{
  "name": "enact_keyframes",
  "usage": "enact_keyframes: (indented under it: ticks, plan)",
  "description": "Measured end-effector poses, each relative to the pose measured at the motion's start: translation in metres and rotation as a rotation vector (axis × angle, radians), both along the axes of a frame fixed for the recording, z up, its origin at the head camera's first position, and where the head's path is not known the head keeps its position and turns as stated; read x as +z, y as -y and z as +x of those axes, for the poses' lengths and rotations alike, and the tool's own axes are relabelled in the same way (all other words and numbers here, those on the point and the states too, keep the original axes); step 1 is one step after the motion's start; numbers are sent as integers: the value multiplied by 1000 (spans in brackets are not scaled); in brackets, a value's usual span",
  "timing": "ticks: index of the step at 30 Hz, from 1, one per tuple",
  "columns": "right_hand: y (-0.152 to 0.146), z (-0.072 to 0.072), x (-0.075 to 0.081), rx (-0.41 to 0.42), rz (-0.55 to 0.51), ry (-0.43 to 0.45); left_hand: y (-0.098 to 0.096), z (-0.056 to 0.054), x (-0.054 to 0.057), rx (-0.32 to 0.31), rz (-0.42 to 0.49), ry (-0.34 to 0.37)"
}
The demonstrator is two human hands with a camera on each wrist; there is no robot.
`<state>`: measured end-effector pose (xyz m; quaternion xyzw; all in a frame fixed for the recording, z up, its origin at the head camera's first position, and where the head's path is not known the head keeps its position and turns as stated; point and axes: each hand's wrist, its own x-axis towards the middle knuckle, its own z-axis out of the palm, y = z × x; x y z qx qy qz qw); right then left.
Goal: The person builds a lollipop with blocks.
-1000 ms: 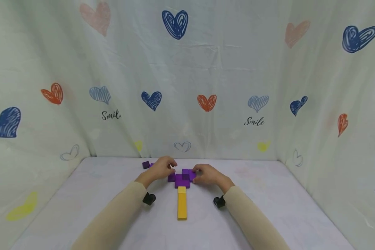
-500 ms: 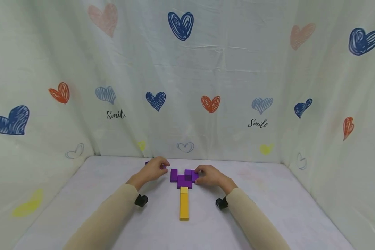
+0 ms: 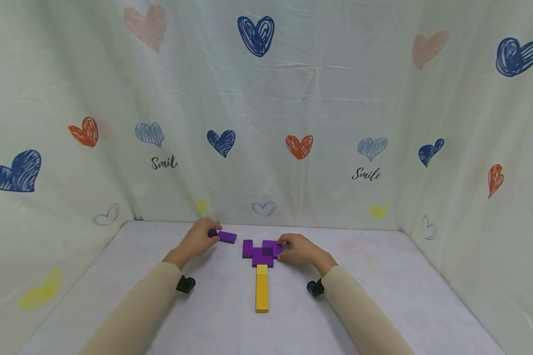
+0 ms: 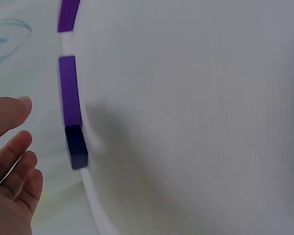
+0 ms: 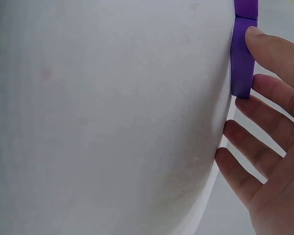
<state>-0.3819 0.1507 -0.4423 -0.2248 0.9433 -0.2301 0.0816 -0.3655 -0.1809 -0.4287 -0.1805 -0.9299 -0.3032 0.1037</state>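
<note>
My left hand (image 3: 196, 238) hovers around a dark purple cube (image 3: 212, 232) at the table's back left. In the left wrist view the thumb and fingers are loosely spread, and a gap separates them from the dark cube (image 4: 77, 147). A purple rectangular block (image 3: 227, 237) lies end-on against that cube. With thumb and forefinger, my right hand (image 3: 296, 248) holds a purple block (image 5: 242, 63) at the right of a purple group. That group includes a wide block (image 3: 262, 262), a left block (image 3: 247, 249) and a middle piece (image 3: 267, 244).
A long yellow block (image 3: 262, 295) with a small yellow block (image 3: 262, 269) at its far end runs toward me from the purple group. The white table (image 3: 360, 305) ends at a curtain (image 3: 328, 192) printed with hearts at the back and sides.
My left hand has moved left from the purple group to the dark cube, uncovering the left block and the loose rectangular block. My right hand stays at its block. The head view shifted slightly.
</note>
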Motion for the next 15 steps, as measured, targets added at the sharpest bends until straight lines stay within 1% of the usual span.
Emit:
enact_keyframes:
  ticks: [3,5,9,12,15]
  plan:
    - [0,0,0,0,-2,-1,8,-4,-2,14,-21,-7]
    - [0,0,-1,4,-4,-2,12,-7,-4,10,-42,-25]
    - [-1,0,-2,4,-2,-3,18,-12,-6,-16,-51,-40]
    - [-1,0,-2,4,-3,-5,20,-15,-7,-18,-53,-15]
    - [-1,0,-1,6,-2,-10,21,-17,-7,4,-54,35]
